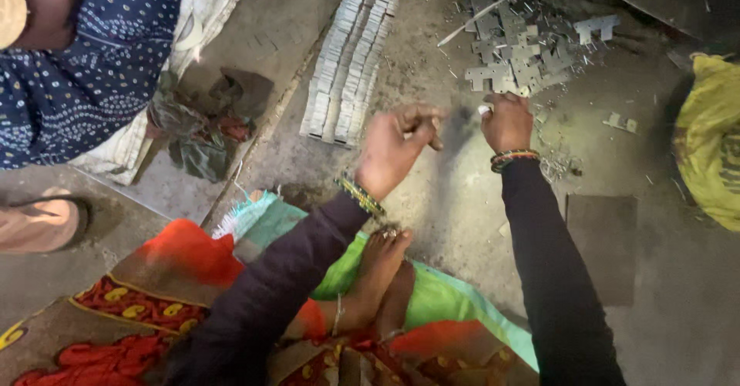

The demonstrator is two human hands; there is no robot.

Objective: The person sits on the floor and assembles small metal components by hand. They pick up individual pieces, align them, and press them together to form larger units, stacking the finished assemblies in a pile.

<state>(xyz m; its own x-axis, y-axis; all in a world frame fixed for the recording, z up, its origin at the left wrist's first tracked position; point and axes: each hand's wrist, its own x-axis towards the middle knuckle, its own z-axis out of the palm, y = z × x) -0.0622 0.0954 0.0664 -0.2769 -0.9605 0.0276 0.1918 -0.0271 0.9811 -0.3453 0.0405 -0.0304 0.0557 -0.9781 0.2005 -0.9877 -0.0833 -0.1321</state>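
My left hand [397, 149] hovers over the grey floor with its fingers curled together; the fingertips are blurred and I cannot make out anything in them. My right hand [507, 122] reaches to the near edge of a heap of small flat grey metal pieces [515, 51], fingers bent down on the pieces there. Both wrists wear coloured bangles over dark sleeves. To the left of my left hand lie long rows of stacked metal pieces [351, 55].
My bare foot [375, 274] rests on green and orange cloth at the bottom. Another person in a blue dotted garment [85, 55] sits at the upper left, a sandalled foot [42, 223] below. A yellow sack [711, 143] lies at the right edge. Crumpled rags [202, 128] lie left.
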